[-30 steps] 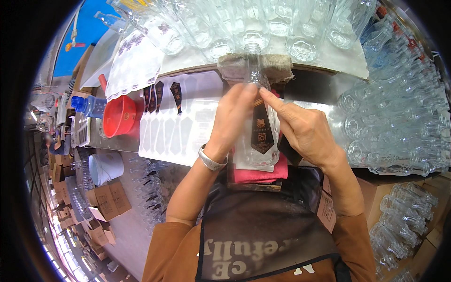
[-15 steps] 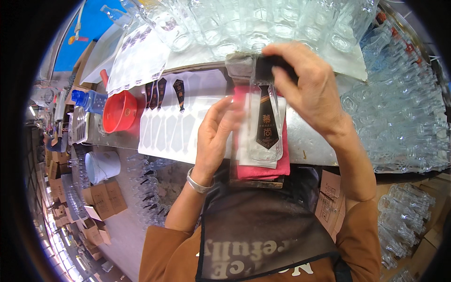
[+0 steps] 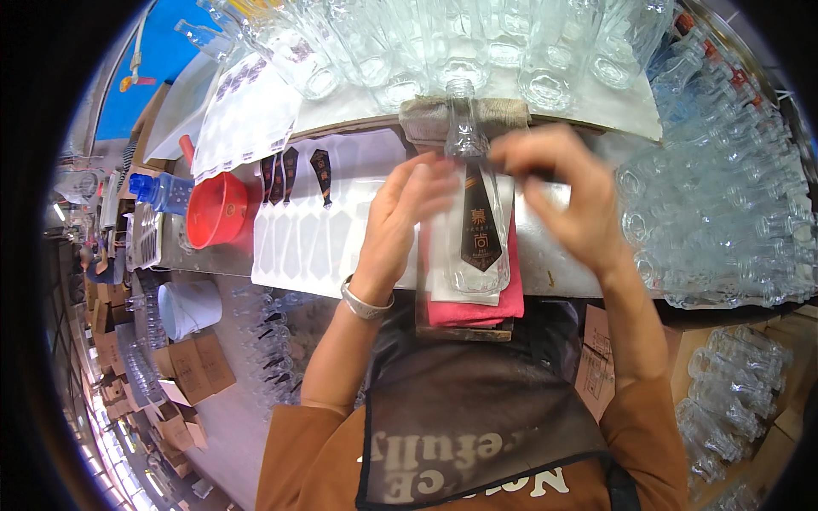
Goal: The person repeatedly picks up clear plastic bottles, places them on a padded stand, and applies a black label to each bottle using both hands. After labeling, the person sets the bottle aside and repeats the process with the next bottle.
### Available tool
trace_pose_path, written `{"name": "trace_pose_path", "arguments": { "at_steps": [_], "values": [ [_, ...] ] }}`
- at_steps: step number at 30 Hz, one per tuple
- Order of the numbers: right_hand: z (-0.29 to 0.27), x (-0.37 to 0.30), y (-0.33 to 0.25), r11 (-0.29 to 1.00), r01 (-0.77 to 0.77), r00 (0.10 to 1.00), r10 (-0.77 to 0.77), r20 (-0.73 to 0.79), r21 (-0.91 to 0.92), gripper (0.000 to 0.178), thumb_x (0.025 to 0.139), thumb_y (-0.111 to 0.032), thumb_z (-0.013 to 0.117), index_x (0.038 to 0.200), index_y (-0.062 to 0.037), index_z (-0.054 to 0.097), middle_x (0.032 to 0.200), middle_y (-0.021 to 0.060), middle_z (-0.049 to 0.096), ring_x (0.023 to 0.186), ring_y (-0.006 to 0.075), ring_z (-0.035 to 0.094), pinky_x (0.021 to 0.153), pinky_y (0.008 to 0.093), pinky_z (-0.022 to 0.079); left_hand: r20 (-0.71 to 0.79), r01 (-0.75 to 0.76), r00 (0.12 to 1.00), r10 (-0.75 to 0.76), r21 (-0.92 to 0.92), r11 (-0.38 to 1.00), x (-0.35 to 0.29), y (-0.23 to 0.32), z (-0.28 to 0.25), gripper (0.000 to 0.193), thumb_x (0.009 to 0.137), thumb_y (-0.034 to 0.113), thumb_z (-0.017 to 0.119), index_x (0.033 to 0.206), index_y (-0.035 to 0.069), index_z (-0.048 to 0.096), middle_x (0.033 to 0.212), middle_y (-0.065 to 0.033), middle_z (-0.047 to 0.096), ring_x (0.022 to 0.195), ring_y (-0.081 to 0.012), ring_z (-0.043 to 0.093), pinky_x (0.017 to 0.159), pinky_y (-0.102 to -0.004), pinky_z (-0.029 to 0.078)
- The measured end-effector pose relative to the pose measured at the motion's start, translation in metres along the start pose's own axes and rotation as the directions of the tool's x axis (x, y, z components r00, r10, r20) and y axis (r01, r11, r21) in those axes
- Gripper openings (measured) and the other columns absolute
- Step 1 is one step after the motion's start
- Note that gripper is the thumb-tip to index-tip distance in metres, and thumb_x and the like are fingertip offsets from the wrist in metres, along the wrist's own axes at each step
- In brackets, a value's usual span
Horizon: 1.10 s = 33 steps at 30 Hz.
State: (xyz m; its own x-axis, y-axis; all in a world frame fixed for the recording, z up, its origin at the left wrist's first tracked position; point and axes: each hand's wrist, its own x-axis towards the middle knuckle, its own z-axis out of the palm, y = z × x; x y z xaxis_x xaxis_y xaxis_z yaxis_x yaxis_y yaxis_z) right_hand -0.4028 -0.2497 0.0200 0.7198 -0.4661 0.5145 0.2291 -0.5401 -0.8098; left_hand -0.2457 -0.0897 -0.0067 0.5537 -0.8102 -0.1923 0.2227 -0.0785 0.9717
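A clear glass bottle (image 3: 498, 266) lies on its back in front of me, its neck pointing away. It rests over white paper and a pink cloth (image 3: 436, 305) on a narrow stand, with the neck on a worn pad (image 3: 421, 119). On its face is a black, tie-shaped label (image 3: 479, 232). My left hand (image 3: 394, 217) is open beside the bottle's left side, fingertips blurred near the shoulder. My right hand (image 3: 569, 192), smeared by motion, is curled right of the bottle's shoulder around a black pad, mostly hidden by the fingers.
Left of the stand lies a label sheet (image 3: 294, 243) with several black labels left on it. Beyond are a red plastic pot (image 3: 217, 211) and a blue-capped bottle (image 3: 162, 189). Clear bottles stand (image 3: 550, 77) at the back; more lie piled (image 3: 724, 204) at the right.
My right hand has drawn back from the bottle's neck, down and to the right, uncovering the neck. The left hand stays near the bottle's left side.
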Motion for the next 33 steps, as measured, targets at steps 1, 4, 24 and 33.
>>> {"name": "trace_pose_path", "arguments": {
  "at_steps": [1,4,24,33],
  "values": [
    [0.000,-0.021,-0.006,0.996,0.094,0.988,-0.094,0.126,0.000,0.024,0.075,0.005,0.063,0.097,-0.0035,0.064,0.105,0.0107,0.071,0.100,0.0253,0.067,0.086,0.0337,0.052,0.005,0.022,1.000,-0.022,-0.053,0.998,0.005,-0.004,0.003,0.050,0.107,0.035,0.049,0.138,-0.005,0.050,0.126,-0.0126,0.064,0.117,-0.0202,0.063,0.092,-0.0312,0.051],
    [-0.007,-0.076,-0.045,0.983,-0.050,0.919,-0.023,0.394,0.175,0.025,0.074,0.001,0.067,0.098,-0.0045,0.070,0.094,0.0123,0.070,0.085,0.0306,0.067,0.079,0.0380,0.055,-0.046,0.139,0.988,-0.150,-0.183,0.973,0.017,-0.009,0.008,0.056,0.106,0.043,0.050,0.137,-0.003,0.052,0.120,-0.0114,0.064,0.116,-0.0227,0.062,0.096,-0.0337,0.050],
    [-0.016,-0.081,-0.001,0.423,-0.483,0.774,0.615,0.149,0.767,0.023,0.102,-0.019,0.054,0.105,0.0006,0.065,0.096,0.0074,0.067,0.087,0.0116,0.061,0.081,0.0266,0.050,0.110,-0.246,0.969,0.221,0.367,0.897,0.027,0.056,0.009,0.043,0.096,0.027,0.069,0.119,-0.008,0.065,0.101,-0.0113,0.069,0.086,-0.0164,0.065,0.078,-0.0303,0.052],
    [0.016,-0.076,-0.006,0.500,-0.672,0.678,0.712,0.182,0.547,0.036,0.106,-0.031,0.053,0.112,0.0009,0.067,0.103,0.0069,0.071,0.063,0.0035,0.055,0.056,0.0183,0.045,0.303,-0.517,0.842,0.447,0.691,0.505,-0.073,0.016,0.004,0.111,0.068,0.024,0.090,0.154,-0.005,0.027,0.149,-0.0308,0.040,0.129,-0.0432,0.050,0.105,-0.0438,0.044]
  ]
}}
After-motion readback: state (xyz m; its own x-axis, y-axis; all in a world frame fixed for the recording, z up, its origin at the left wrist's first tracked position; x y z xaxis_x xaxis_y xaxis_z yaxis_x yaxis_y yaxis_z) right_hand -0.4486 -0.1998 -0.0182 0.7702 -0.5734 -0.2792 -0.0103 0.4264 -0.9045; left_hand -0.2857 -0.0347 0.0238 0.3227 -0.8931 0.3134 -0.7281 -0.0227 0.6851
